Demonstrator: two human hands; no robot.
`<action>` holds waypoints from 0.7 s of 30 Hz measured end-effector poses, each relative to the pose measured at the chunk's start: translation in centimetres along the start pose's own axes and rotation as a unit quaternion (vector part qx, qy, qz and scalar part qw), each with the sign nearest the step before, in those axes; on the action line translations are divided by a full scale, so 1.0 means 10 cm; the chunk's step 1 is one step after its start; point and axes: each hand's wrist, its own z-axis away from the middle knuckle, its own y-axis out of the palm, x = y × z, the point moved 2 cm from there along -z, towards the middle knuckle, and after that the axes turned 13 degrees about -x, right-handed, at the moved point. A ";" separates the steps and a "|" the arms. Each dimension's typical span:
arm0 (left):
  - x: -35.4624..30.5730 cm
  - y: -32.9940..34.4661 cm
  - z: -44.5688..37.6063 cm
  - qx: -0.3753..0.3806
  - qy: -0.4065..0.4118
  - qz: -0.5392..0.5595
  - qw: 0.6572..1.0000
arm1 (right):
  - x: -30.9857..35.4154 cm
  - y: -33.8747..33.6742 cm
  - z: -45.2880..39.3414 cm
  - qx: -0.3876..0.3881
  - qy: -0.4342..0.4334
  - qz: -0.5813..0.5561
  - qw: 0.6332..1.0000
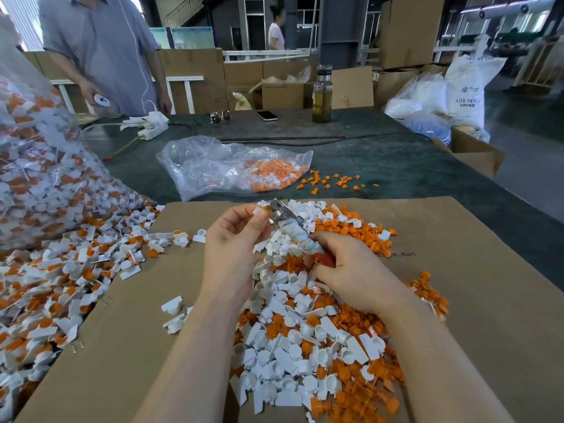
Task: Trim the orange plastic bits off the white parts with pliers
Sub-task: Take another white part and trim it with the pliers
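Note:
My right hand (pixel 354 270) grips the handles of the pliers (pixel 290 227), which have tape-wrapped and red grips and metal jaws pointing up and left. My left hand (pixel 235 239) pinches a small white part with an orange bit (pixel 262 210) right at the jaws. Both hands hover over a heap of cut white parts and orange bits (pixel 311 331) lying on a sheet of cardboard (pixel 457 300). To the left spreads a pile of uncut white-and-orange parts (pixel 61 279).
A big clear bag of uncut parts (pixel 36 178) bulges at the left. A smaller clear bag (pixel 232 166) and loose orange bits (pixel 332 180) lie beyond the cardboard. Farther back stand a bottle (pixel 322 96), a phone (pixel 266 115), sunglasses, a power strip and a person (pixel 103 50).

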 end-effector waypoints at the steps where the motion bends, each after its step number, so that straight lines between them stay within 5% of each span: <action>1: 0.00 0.00 0.00 -0.003 -0.016 0.007 1.000 | -0.01 0.01 0.00 -0.005 -0.002 0.005 1.000; 4: 0.01 -0.07 -0.03 -0.073 -0.119 0.073 0.987 | -0.05 0.04 -0.02 -0.040 0.001 0.012 0.999; 9: -0.01 -0.40 -0.22 -0.259 -0.253 0.251 0.898 | -0.16 0.00 -0.07 -0.127 0.036 0.051 0.990; 16: 0.00 -0.61 -0.33 -0.316 -0.262 0.421 0.808 | -0.29 -0.06 -0.09 -0.187 0.099 0.124 0.969; 21: 0.01 -0.61 -0.32 -0.324 -0.237 0.448 0.798 | -0.32 -0.07 -0.10 -0.182 0.117 0.147 0.965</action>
